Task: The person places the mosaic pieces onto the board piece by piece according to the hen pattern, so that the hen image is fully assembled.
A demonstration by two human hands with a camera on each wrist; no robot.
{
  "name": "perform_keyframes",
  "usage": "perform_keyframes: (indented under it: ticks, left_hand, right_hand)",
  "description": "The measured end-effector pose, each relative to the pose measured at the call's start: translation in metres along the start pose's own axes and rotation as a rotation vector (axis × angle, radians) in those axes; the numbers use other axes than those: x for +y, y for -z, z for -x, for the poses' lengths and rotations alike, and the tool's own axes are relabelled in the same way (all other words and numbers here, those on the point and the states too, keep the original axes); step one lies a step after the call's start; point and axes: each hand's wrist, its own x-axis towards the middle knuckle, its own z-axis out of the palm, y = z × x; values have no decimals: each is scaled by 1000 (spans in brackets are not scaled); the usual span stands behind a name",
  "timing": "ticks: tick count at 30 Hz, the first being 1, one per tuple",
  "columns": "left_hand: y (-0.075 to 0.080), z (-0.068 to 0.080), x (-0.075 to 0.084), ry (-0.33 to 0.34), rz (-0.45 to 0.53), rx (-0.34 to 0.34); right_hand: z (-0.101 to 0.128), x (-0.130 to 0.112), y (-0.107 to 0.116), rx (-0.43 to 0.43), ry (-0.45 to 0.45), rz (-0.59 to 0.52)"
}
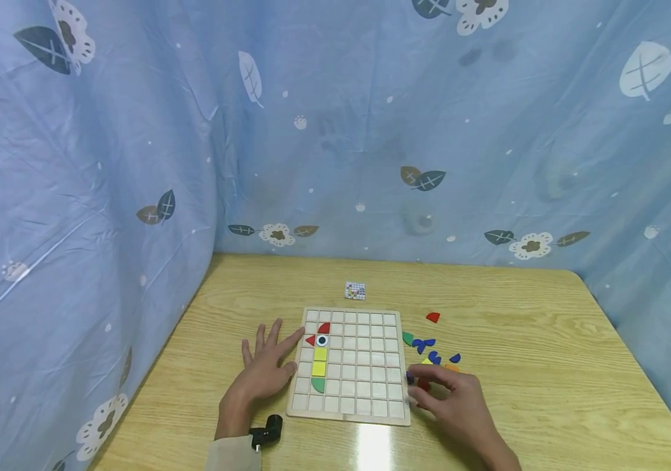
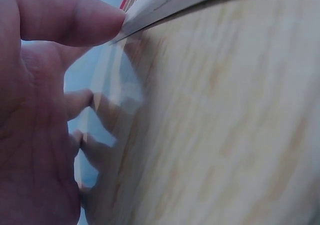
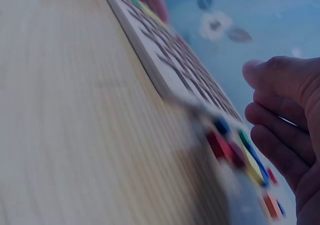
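A square wooden grid board (image 1: 348, 417) lies on the table. In its left columns sit a red quarter-round piece (image 1: 325, 328), a red triangle (image 1: 310, 340), a white eye tile (image 1: 322, 341), two yellow squares (image 1: 319, 369) and a green quarter-round piece (image 1: 318, 384). My left hand (image 1: 264, 373) rests with spread fingers at the board's left edge, its thumb (image 2: 95, 22) against the side. Over the loose pieces beside the right edge hovers my right hand (image 1: 453, 399), thumb and index finger apart. Nothing shows between them. Near its fingertips is a blue piece (image 3: 221, 125).
Right of the board lie several blue pieces (image 1: 455, 358), a green piece (image 1: 408, 338), an orange piece (image 1: 452, 368) and a red piece (image 1: 433, 317). A small pattern card (image 1: 355, 290) lies behind the board. A blue curtain (image 1: 335, 131) hangs around the table.
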Motion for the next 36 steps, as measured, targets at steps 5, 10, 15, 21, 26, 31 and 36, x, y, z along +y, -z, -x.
perform_keyframes:
  ticks: [5, 10, 15, 21, 26, 31, 36]
  left_hand:
    - [0, 0, -1, 1, 1, -2]
    - [1, 0, 0, 1, 0, -2]
    - [1, -1, 0, 1, -5, 3]
    - [0, 0, -1, -1, -3, -3]
    - [0, 0, -1, -4, 0, -3]
    - [0, 0, -1, -3, -3, -1]
    - [0, 0, -1, -5, 1, -1]
  right_hand:
    - [11, 12, 23, 62, -102, 20]
    - [17, 21, 36, 83, -179, 55]
    - [15, 25, 37, 78, -170, 78]
    - [11, 24, 34, 60, -149, 90]
    - [8, 21, 31, 40, -163, 126]
    - [3, 23, 28, 45, -149, 165]
    - [-2, 25, 25, 61, -112, 186]
